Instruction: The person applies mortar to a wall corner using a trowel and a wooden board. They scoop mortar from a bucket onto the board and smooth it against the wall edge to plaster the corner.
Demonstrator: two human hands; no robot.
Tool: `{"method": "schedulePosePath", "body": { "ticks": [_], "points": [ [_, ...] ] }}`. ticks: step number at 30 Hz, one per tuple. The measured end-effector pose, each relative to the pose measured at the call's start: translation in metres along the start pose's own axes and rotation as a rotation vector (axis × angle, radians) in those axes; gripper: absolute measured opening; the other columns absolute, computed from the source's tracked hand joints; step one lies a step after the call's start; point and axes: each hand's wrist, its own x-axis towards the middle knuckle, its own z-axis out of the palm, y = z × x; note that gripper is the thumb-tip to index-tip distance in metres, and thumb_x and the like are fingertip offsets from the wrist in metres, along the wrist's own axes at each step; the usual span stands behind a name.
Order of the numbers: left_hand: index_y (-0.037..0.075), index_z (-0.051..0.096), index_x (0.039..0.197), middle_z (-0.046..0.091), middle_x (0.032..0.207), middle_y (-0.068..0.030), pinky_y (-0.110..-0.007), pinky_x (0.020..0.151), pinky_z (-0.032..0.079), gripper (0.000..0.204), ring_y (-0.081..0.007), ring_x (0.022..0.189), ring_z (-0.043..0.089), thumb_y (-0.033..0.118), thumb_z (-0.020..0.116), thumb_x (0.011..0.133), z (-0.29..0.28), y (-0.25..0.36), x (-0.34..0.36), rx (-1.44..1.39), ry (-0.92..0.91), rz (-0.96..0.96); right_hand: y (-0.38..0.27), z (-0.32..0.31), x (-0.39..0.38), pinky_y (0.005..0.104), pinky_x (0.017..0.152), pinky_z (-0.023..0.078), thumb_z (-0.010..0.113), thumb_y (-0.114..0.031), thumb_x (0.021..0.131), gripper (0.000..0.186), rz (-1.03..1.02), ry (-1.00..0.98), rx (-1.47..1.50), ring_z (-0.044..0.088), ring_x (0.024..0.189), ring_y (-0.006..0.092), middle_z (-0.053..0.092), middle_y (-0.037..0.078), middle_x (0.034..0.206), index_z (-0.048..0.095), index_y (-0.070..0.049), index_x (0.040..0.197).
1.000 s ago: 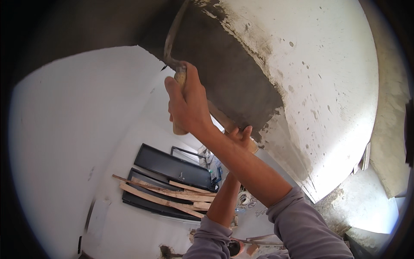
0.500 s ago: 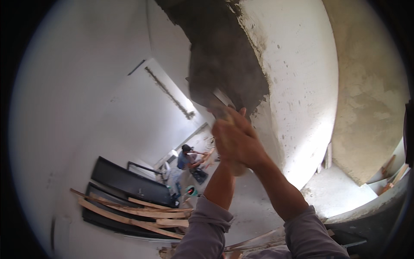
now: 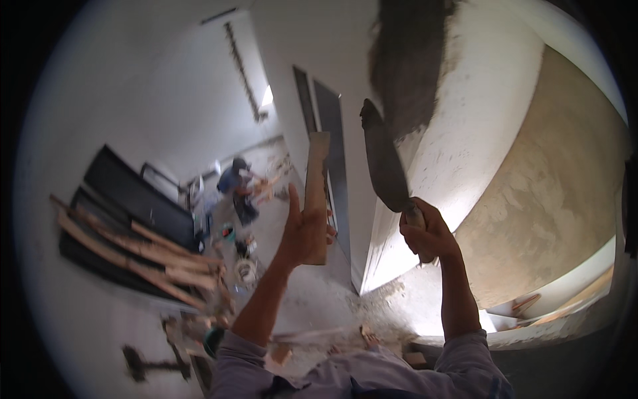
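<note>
- Now dark-grey plaster patch [image 3: 409, 63] seems out of contact: right hand [image 3: 433, 234] and left hand [image 3: 302, 236] have separated.
- Dark leaf-shaped metal trowel [image 3: 384, 159] points up near it, right hand closed around handle [image 3: 415, 218].
- Narrow pale wooden board [image 3: 318, 176] is upright, left hand's fingers wrapped, thumb raised.

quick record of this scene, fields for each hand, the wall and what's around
left hand: wrapped around a pale wooden strip, held upright
right hand: grips a trowel by its handle, blade up
wall: white, with a dark patch beyond the blade; contact unclear
left side: wooden planks across black panels
background: another person in a blue top, bent low
</note>
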Motion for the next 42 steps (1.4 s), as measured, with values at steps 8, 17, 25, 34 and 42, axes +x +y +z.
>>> {"method": "schedulePosePath", "body": {
  "ticks": [8,17,25,34,42],
  "points": [
    [0.009,0.036,0.146,0.056,0.094,-0.0050,-0.023,0.054,0.051,0.057,-0.0095,0.066,0.057,0.033,0.055,0.098,-0.053,-0.008,-0.120,-0.208,0.062,-0.259,0.052,0.056,0.019,0.0438,0.075,0.053,0.067,-0.010,0.083,0.029,-0.045,-0.280,-0.744,0.066,0.088,0.0363,0.067,0.014,0.094,0.059,-0.007,0.111],
    [0.012,0.033,0.148,0.059,0.095,-0.0080,-0.028,0.056,0.055,0.056,-0.0126,0.069,0.060,0.028,0.055,0.099,-0.078,-0.025,-0.198,-0.407,0.201,-0.193,0.079,0.100,0.012,0.0431,0.073,0.056,0.062,-0.010,0.087,0.027,-0.213,-0.372,-0.997,0.068,0.088,0.0327,0.070,0.011,0.102,0.063,-0.011,0.114],
    [0.009,0.036,0.145,0.058,0.096,-0.0082,-0.027,0.052,0.052,0.059,-0.0137,0.066,0.060,0.032,0.059,0.096,-0.083,-0.045,-0.274,-0.432,0.546,-0.153,0.102,0.120,-0.015,0.0357,0.066,0.055,0.068,-0.004,0.079,0.027,-0.307,-0.434,-0.919,0.067,0.075,0.0251,0.064,0.008,0.090,0.061,-0.005,0.106],
    [0.007,0.038,0.136,0.058,0.104,-0.0119,-0.034,0.064,0.057,0.052,-0.0217,0.080,0.066,0.009,0.057,0.087,-0.051,-0.145,-0.384,-0.457,1.065,-0.310,0.173,0.202,-0.068,0.0385,0.059,0.052,0.068,-0.010,0.081,0.030,-0.475,-0.709,-0.696,0.065,0.071,0.0280,0.063,0.008,0.084,0.059,-0.007,0.109],
    [0.007,0.039,0.133,0.059,0.105,-0.0107,-0.032,0.066,0.056,0.063,-0.0202,0.085,0.066,-0.004,0.069,0.078,-0.075,-0.205,-0.449,-0.535,1.293,-0.293,0.241,0.285,-0.110,0.0422,0.063,0.050,0.067,-0.013,0.082,0.046,-0.492,-1.060,-0.609,0.060,0.080,0.0301,0.055,0.009,0.087,0.057,-0.010,0.126]
  ]
}}
